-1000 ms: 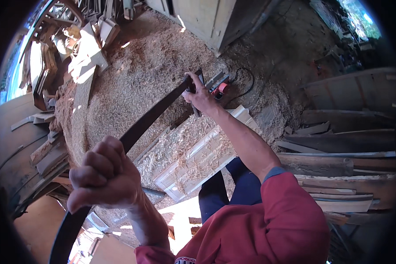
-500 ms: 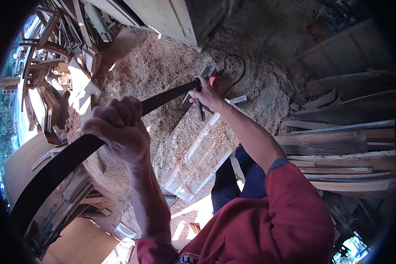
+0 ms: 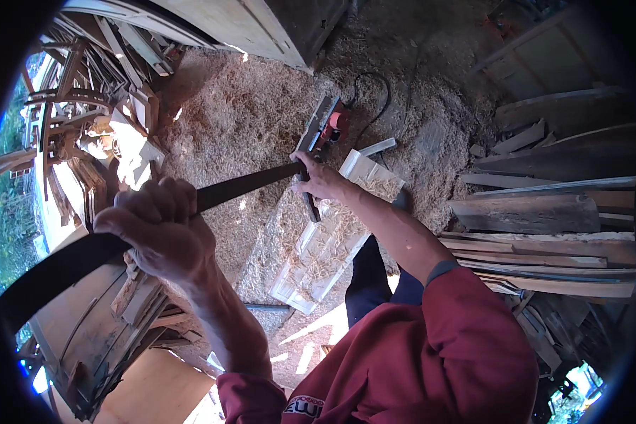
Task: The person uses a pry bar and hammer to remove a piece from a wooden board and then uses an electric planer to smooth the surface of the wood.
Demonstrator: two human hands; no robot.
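Note:
My left hand is closed around a long dark wooden strip, which runs from the lower left up toward the middle. At the strip's far end, my right hand grips with thumb and fingers. A short dark bar sticks out below the right hand; whether it is joined to the strip I cannot tell. Just beyond that hand lies a red power planer, with its long metal base showing and a black cord looping behind it.
Under the strip, a pale board strewn with shavings lies aslant. Wood shavings cover the floor. Stacked planks stand at the right, scrap wood is heaped at the left, and a large cabinet-like box stands at the far side.
Both hands have shifted left and nearer with the strip, still gripping it. The planer, partly hidden behind the right hand before, now shows more fully.

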